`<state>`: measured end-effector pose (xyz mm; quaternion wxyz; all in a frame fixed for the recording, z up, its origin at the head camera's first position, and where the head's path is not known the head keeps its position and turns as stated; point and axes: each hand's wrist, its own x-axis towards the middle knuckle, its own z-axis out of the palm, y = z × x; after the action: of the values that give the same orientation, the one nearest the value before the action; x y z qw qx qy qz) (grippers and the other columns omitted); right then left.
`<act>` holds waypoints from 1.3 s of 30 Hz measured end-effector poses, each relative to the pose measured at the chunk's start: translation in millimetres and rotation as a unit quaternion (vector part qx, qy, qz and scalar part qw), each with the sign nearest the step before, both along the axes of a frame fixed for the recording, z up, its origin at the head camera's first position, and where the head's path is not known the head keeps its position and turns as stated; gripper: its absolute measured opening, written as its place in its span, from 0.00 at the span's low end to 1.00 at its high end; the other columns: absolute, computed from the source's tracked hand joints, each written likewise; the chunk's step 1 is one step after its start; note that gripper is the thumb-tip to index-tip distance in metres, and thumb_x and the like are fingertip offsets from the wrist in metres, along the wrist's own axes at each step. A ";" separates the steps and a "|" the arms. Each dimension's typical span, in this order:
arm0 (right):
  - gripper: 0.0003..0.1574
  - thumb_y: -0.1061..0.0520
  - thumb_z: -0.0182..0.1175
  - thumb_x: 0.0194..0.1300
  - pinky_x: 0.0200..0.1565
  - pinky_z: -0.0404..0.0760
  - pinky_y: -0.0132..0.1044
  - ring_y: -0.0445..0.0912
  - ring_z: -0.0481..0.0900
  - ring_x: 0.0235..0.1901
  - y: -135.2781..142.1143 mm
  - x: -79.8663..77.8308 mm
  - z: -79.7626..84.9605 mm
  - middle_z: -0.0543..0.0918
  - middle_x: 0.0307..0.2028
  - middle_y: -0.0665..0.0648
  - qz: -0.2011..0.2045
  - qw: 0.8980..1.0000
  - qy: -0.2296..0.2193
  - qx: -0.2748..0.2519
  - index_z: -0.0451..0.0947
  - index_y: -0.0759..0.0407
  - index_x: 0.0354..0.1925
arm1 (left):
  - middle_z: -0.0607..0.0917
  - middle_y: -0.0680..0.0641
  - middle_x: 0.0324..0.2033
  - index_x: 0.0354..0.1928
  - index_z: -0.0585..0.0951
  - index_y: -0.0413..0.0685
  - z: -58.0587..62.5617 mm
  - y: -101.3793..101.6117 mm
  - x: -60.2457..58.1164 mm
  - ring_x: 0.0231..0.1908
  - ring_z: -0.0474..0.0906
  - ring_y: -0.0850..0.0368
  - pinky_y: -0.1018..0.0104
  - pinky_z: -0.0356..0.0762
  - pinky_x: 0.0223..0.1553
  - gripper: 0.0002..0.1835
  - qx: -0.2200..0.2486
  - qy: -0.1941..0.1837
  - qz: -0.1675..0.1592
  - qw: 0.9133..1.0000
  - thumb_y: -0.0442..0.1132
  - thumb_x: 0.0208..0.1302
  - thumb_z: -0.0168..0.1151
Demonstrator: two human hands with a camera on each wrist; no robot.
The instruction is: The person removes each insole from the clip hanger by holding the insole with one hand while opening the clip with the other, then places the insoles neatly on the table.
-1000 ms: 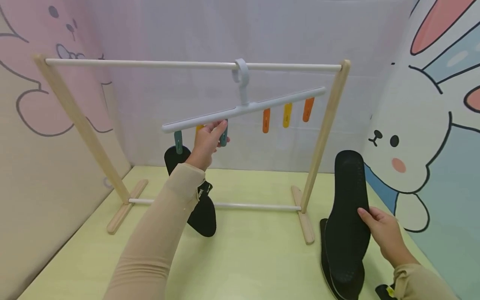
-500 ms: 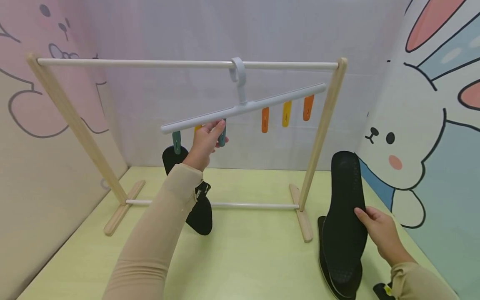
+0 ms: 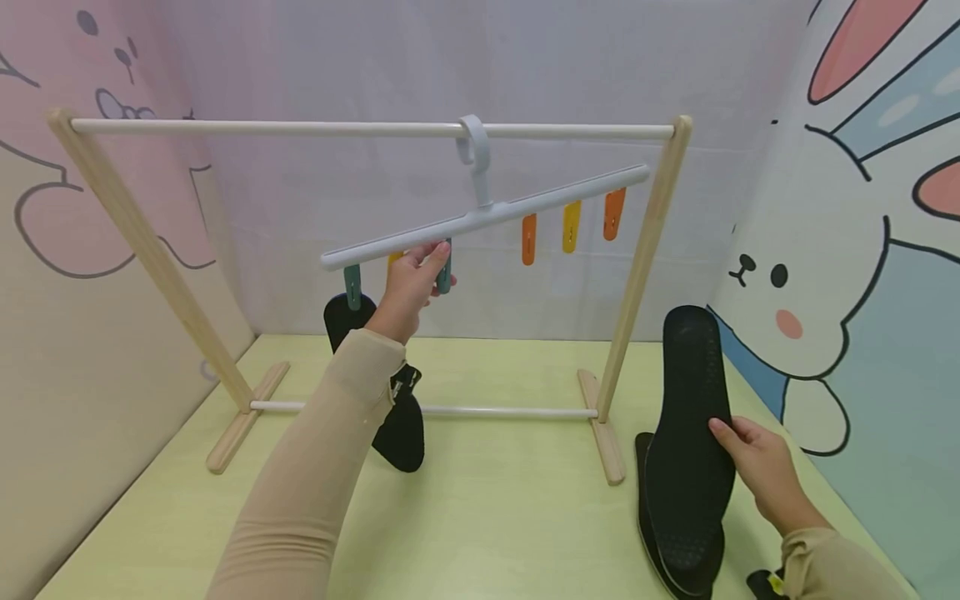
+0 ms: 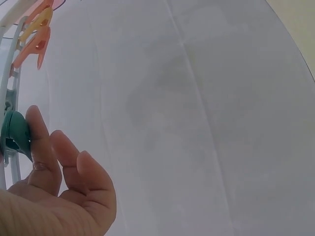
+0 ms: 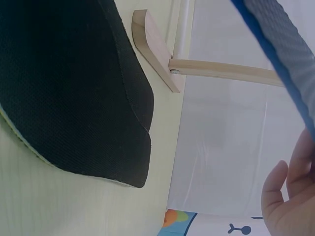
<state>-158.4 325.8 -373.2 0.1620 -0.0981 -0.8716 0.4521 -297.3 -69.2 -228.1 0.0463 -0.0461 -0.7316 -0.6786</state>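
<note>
My left hand (image 3: 408,287) pinches a dark green clip (image 3: 445,268) under the white hanger (image 3: 480,218); the left wrist view shows thumb-side fingers against this green clip (image 4: 16,130). The hanger tilts, its left end lower. Left of that hand, another green clip (image 3: 352,287) holds a black insole (image 3: 401,433), partly hidden behind my forearm. My right hand (image 3: 768,467) grips a black insole (image 3: 692,433) by its edge, upright with the toe or heel end up. In the right wrist view, this insole (image 5: 290,54) shows a grey face and blue edge.
More black insoles (image 5: 74,98) lie on the pale yellow table (image 3: 525,533) beneath the held one. A wooden rack with a white top rod (image 3: 300,127) carries the hanger. Orange (image 3: 529,239) and yellow (image 3: 572,227) clips hang on its right half. A small black item (image 3: 763,583) lies near my right sleeve.
The head view has shifted slightly. Both hands keep their grips, and the hanger, clips and held insole stay nearly where they were.
</note>
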 end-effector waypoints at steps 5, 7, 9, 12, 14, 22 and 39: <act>0.28 0.51 0.54 0.71 0.31 0.70 0.23 0.28 0.71 0.27 -1.1 -1.4 0.2 0.79 0.24 0.40 -0.003 1.000 -0.014 -0.002 0.73 0.81 0.45 | 0.80 0.50 0.31 0.63 0.74 0.51 1.0 -0.5 0.6 0.35 0.73 0.56 0.60 0.62 0.41 0.24 -0.001 0.001 0.001 1.000 0.53 0.70 0.52; 0.29 0.51 0.54 0.72 0.31 0.71 0.23 0.27 0.71 0.27 -1.6 -1.9 0.0 0.80 0.26 0.43 -0.002 1.000 -0.022 -0.002 0.72 0.82 0.47 | 0.81 0.48 0.33 0.62 0.74 0.51 1.6 -0.5 0.5 0.36 0.74 0.56 0.61 0.62 0.41 0.24 -0.004 0.001 0.002 1.000 0.53 0.70 0.52; 0.30 0.51 0.53 0.72 0.31 0.71 0.23 0.27 0.71 0.27 -1.7 -2.4 -0.3 0.82 0.27 0.46 -0.001 1.000 -0.029 -0.001 0.72 0.82 0.48 | 0.81 0.49 0.32 0.62 0.74 0.51 1.8 -0.7 0.3 0.36 0.75 0.56 0.61 0.62 0.41 0.24 -0.006 0.001 0.003 1.000 0.53 0.70 0.53; 0.30 0.50 0.53 0.72 0.31 0.71 0.23 0.28 0.71 0.27 -1.5 -3.0 -0.6 0.82 0.28 0.49 0.001 0.999 -0.034 0.001 0.72 0.82 0.47 | 0.81 0.48 0.33 0.61 0.74 0.51 2.2 -0.8 -0.1 0.36 0.75 0.57 0.61 0.62 0.41 0.24 -0.008 0.001 0.006 1.000 0.54 0.70 0.53; 0.29 0.50 0.53 0.72 0.31 0.71 0.24 0.28 0.71 0.27 -1.2 -2.9 -1.2 0.82 0.27 0.48 0.000 0.999 -0.035 0.004 0.72 0.81 0.46 | 0.80 0.50 0.31 0.61 0.74 0.51 2.3 -0.8 -0.2 0.36 0.75 0.57 0.61 0.62 0.41 0.23 -0.007 0.002 0.007 1.000 0.53 0.70 0.53; 0.26 0.51 0.54 0.72 0.30 0.70 0.26 0.31 0.70 0.25 -0.6 -3.0 -3.0 0.78 0.23 0.42 -0.001 1.000 -0.026 0.000 0.75 0.78 0.39 | 0.80 0.51 0.29 0.62 0.74 0.51 1.7 0.0 0.3 0.36 0.75 0.57 0.61 0.64 0.41 0.23 -0.008 0.005 0.009 1.000 0.53 0.70 0.53; 0.30 0.51 0.53 0.72 0.33 0.70 0.22 0.25 0.70 0.28 0.0 -2.2 -4.5 0.84 0.30 0.51 0.001 0.999 -0.054 -0.008 0.70 0.82 0.50 | 0.75 0.51 0.31 0.60 0.75 0.49 0.6 2.2 0.0 0.36 0.76 0.58 0.62 0.68 0.43 0.22 0.007 0.012 0.003 1.000 0.51 0.70 0.53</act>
<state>-160.6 325.7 -377.7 0.1139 -0.1231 -0.8754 0.4534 -297.3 -67.0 -227.5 0.0577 -0.0520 -0.7262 -0.6831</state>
